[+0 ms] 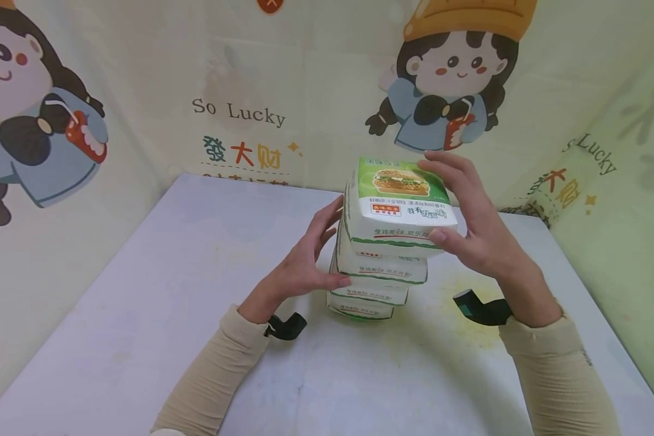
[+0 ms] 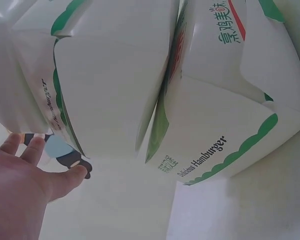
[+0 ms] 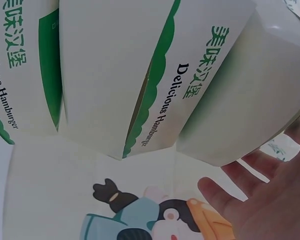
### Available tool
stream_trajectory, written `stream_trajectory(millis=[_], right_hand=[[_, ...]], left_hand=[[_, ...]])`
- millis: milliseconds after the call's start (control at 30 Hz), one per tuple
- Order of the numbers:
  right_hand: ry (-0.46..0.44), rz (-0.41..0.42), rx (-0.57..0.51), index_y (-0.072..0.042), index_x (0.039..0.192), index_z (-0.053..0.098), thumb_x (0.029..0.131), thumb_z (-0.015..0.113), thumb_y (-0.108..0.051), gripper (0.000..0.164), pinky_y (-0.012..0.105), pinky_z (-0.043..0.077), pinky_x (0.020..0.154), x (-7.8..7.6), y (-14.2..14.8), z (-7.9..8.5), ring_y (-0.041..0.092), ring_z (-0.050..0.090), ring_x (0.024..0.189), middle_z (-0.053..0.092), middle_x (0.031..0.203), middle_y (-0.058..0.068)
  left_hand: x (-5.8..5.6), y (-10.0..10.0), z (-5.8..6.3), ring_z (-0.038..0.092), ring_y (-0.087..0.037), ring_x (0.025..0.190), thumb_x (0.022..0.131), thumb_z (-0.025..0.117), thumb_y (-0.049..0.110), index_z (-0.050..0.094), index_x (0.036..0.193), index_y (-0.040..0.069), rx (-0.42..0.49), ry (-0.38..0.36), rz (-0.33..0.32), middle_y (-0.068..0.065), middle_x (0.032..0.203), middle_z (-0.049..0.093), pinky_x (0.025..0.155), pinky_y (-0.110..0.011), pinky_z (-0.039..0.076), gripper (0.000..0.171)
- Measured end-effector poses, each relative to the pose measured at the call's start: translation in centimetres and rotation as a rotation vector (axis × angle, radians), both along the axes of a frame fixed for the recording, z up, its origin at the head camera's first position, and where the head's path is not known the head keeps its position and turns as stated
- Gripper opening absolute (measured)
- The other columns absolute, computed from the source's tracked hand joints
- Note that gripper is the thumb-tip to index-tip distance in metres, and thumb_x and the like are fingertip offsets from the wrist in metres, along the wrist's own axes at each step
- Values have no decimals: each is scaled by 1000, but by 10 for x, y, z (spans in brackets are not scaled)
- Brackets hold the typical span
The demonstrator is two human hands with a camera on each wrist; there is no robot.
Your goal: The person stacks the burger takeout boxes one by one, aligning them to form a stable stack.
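A leaning stack of white and green burger boxes (image 1: 384, 266) stands on the table, a burger printed on the lid of the top box (image 1: 400, 209). My right hand (image 1: 482, 224) holds that top box at its right side, thumb on the front corner and fingers at the far edge. To the left of the stack, my left hand (image 1: 305, 260) has its thumb by the front of the lower boxes and its fingers extended along the side. In the left wrist view, its visible fingers (image 2: 70, 180) look straight and apart from the boxes. The left fingertips are partly hidden in the head view.
The white table (image 1: 158, 315) runs up to a cloth backdrop (image 1: 327, 91) with cartoon figures and lettering. More cloth hangs close along the right table edge. A black wrist mount (image 1: 485, 307) juts inward from the right wrist, another mount (image 1: 287, 327) from the left.
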State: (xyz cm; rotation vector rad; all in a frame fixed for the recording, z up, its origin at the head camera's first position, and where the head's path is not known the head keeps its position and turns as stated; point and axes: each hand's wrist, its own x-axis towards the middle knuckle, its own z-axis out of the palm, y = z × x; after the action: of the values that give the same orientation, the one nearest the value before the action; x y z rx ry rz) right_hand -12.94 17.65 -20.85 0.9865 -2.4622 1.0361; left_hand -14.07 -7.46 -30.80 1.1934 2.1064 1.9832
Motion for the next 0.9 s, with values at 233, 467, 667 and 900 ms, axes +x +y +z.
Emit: stream_trajectory(millis=[233, 467, 667, 900], right_hand=[[-3, 24, 6, -24, 137, 34, 72, 60, -18, 71, 21, 43, 87, 2, 1, 0, 14, 20, 129, 17, 145, -2], [-23, 61, 0, -20, 138, 32, 70, 61, -17, 74, 32, 44, 89, 10, -2, 6, 16, 19, 130, 16, 146, 1], [-39, 150, -128, -12, 138, 31, 79, 57, -29, 67, 63, 20, 100, 8, 2, 4, 22, 11, 135, 17, 145, 4], [-147, 233, -352, -5, 139, 25, 82, 51, -49, 77, 47, 10, 110, -4, 21, -14, 26, 11, 133, 17, 145, 8]], left_hand=[[0, 0, 0, 14, -12, 137, 66, 75, 16, 6, 144, 19, 40, 11, -25, 4, 148, 11, 110, -45, 16, 104], [0, -1, 1, 13, -11, 137, 68, 75, 28, 6, 144, 20, 31, 3, -23, 6, 149, 10, 110, -45, 16, 103], [0, -3, 0, 11, -9, 137, 70, 69, 48, 5, 145, 16, 14, -8, 0, 8, 149, 9, 111, -46, 14, 103], [-13, -15, -11, 10, -13, 138, 76, 45, 69, 6, 145, 17, 3, -4, 49, 5, 150, 8, 111, -50, 10, 94]])
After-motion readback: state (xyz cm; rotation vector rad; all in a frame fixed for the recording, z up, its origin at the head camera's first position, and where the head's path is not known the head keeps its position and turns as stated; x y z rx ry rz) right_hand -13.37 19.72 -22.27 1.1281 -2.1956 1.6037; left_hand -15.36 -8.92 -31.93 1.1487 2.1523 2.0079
